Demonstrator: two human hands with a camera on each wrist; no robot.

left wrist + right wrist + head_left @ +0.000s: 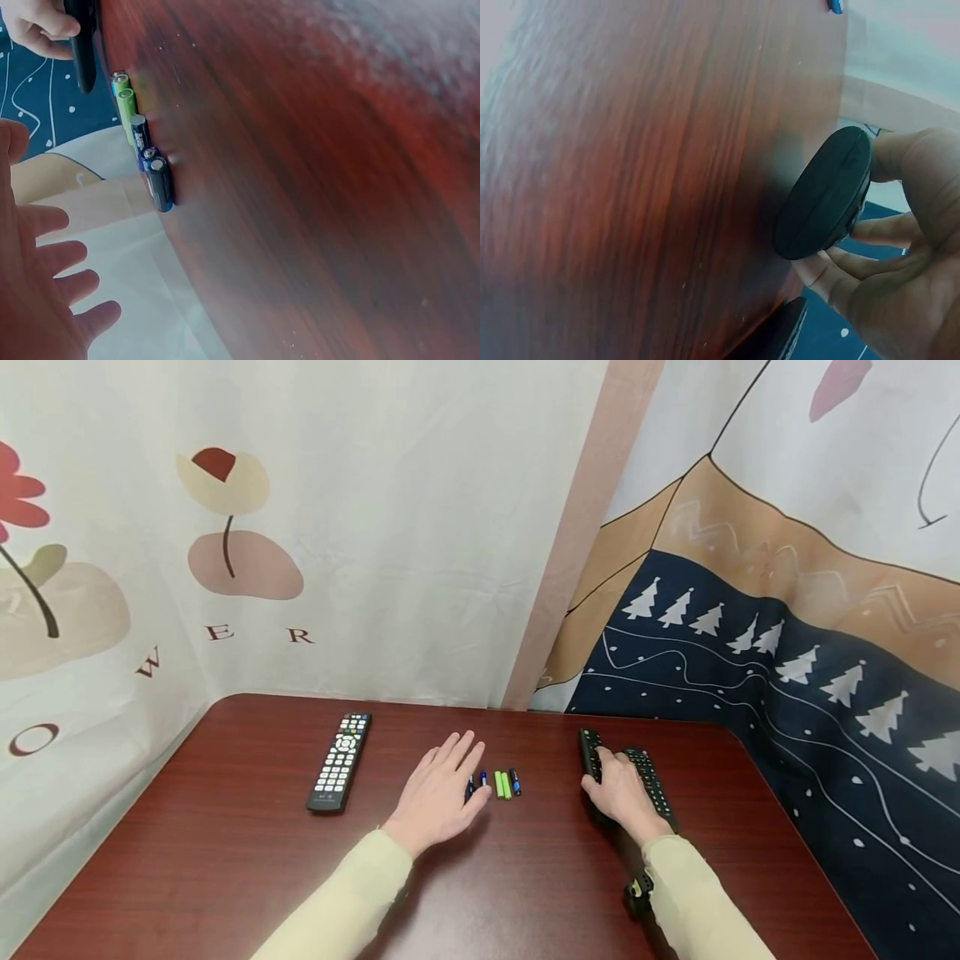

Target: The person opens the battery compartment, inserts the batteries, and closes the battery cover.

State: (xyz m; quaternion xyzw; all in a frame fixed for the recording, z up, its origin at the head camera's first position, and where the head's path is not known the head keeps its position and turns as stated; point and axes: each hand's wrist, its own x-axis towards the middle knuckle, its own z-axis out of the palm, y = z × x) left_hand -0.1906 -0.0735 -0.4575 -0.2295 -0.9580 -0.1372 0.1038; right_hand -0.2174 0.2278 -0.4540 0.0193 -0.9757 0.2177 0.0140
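Note:
My right hand (pixel 622 789) grips a black remote control (pixel 589 750) between thumb and fingers. In the right wrist view the rounded end of this remote (pixel 825 199) faces the camera, tilted close over the table. Just right of it lies a second black remote (pixel 654 783), partly behind the hand. My left hand (pixel 438 797) hovers palm down with straight, spread fingers and holds nothing. Beside its thumb lie several small batteries: two green ones (pixel 502 785), a blue one (pixel 515 782) and dark blue ones (pixel 160 184), which the hand partly covers in the head view.
A black remote with white buttons (pixel 341 764) lies at the left of the dark red wooden table (pixel 187 860). Printed curtains (pixel 420 527) hang right behind the table and along its right side. A black device (pixel 639 893) is strapped at my right wrist.

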